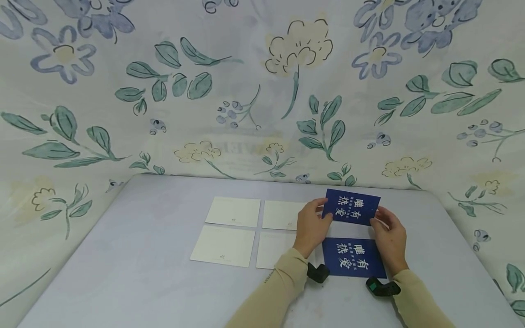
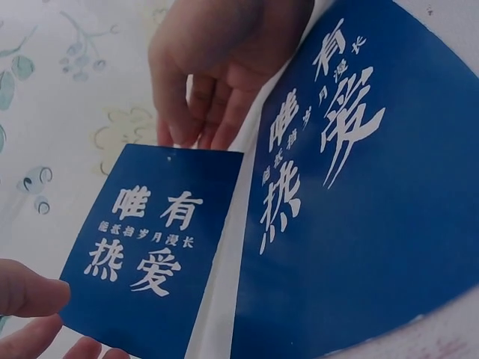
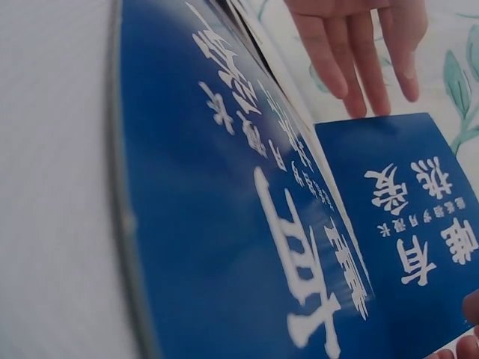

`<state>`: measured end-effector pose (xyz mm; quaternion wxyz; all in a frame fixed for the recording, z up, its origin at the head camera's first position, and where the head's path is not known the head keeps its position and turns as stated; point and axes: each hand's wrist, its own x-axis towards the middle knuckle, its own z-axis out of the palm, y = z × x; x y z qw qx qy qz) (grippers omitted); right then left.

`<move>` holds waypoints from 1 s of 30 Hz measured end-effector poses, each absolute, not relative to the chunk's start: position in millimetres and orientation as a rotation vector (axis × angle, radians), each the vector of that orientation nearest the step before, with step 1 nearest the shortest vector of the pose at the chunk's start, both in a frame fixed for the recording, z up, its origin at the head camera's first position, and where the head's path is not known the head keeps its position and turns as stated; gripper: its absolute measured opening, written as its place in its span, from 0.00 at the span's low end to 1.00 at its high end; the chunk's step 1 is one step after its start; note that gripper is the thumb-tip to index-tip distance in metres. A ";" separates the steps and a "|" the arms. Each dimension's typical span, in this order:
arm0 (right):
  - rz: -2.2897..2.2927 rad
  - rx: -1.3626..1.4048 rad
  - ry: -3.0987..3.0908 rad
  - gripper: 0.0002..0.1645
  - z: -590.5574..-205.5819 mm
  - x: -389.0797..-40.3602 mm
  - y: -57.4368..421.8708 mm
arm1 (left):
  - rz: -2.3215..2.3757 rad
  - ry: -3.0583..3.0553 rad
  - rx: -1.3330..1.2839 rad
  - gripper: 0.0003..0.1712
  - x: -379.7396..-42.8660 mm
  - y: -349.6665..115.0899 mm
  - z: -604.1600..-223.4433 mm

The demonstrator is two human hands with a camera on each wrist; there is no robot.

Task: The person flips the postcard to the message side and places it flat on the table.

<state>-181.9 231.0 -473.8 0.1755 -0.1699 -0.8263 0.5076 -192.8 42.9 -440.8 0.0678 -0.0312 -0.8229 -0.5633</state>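
Note:
A blue card [image 1: 352, 207] with white Chinese characters is held up off the table between both hands. My left hand [image 1: 311, 228] pinches its left edge, with the thumb and fingertips showing at the card's side in the left wrist view. At the opposite edge, my right hand [image 1: 391, 239] grips the card near its lower corner. Below it, a second blue card [image 1: 354, 257] with matching print lies flat on the table, large and close in the right wrist view. Several white cards [image 1: 231, 212] lie left of the hands, some partly hidden by the left hand and forearm.
The white tabletop [image 1: 135, 255] extends around the cards. Behind it hangs a cloth [image 1: 246, 91] printed with flowers and leaves. A black wrist device [image 1: 317, 273] sits at the left wrist, another black device [image 1: 383, 288] at the right.

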 end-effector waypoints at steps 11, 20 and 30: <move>1.488 -0.368 -2.262 0.26 -474.1 -181.1 232.1 | -1.748 -2.381 -0.114 0.23 -192.6 42.7 -439.9; 1.509 -0.369 -2.271 0.27 -474.1 -179.5 232.2 | -1.746 -2.368 -0.126 0.23 -194.1 44.0 -444.0; 1.503 -0.362 -2.263 0.26 -475.9 -180.2 232.2 | -1.742 -2.371 -0.112 0.23 -193.1 43.6 -443.1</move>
